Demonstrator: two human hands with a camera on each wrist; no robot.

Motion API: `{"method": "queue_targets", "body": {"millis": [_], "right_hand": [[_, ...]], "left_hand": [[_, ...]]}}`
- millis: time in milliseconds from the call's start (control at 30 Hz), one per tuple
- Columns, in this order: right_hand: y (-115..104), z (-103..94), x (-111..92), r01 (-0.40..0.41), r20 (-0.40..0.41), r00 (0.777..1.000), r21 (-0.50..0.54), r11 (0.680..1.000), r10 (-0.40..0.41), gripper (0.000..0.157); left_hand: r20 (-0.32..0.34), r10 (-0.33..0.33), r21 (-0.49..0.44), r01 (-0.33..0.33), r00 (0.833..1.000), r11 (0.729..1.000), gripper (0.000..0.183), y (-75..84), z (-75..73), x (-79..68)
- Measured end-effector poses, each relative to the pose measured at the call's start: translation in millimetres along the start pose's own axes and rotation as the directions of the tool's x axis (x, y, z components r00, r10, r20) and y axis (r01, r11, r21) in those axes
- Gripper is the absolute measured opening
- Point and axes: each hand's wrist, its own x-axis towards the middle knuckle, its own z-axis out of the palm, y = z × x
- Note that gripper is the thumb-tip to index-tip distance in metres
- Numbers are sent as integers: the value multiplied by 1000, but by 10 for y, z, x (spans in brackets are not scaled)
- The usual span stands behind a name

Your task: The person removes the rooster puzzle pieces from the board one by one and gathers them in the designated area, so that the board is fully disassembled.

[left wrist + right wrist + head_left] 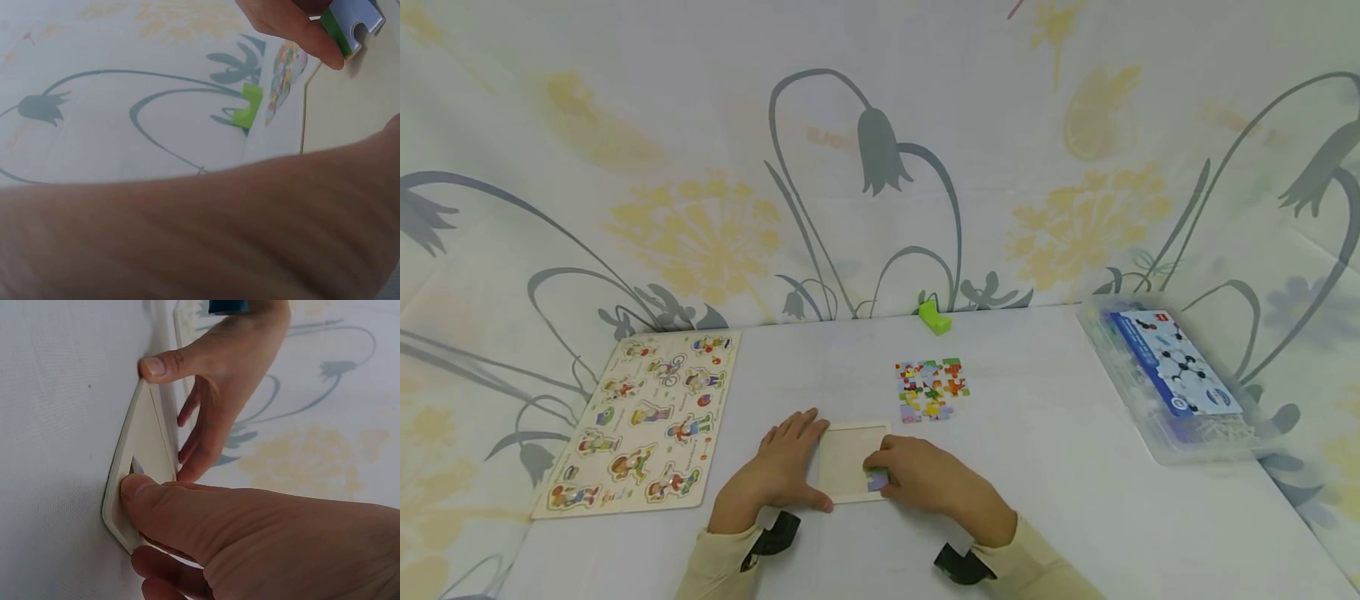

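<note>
A pale wooden puzzle tray with a raised rim lies on the table. My left hand rests along its left edge, fingers extended, thumb at the near corner. Between thumb and fingers my right hand pinches a jigsaw piece, lilac and green, over the tray's near right corner. In the left wrist view the piece shows its notched edge. Seen from the right wrist, the right hand hides most of it. Behind the tray lies a block of colourful jigsaw pieces.
On the left lies a wooden board with pictures of children. A clear plastic case with a blue and white label stands on the right. Near the back edge sits a bright green block, in front of a flower-printed cloth.
</note>
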Motion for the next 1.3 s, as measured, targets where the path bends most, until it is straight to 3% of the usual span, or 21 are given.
{"method": "queue_targets", "body": {"millis": [333,633,900,1100,1300], "right_hand": [[-28,-39,-2,-45,-1,999,1,999,45,36],[284,64,53,-17,1,1000,229,973,17,35],[643,-50,-53,-28,-66,997,238,971,45,34],[987,-236,-248,-119,-184,971,177,977,152,37],[1182,-335,-369,-251,-219,930,209,945,295,40]], "left_hand": [[-5,5,1,-5,1000,1000,110,1,5,14],[-2,0,-3,0,1000,1000,110,1,12,13],[-6,6,-2,-6,1000,1000,111,-14,31,15],[-7,11,0,-11,1000,1000,111,-23,37,9],[-9,13,2,-13,1000,1000,111,-40,44,3]]}}
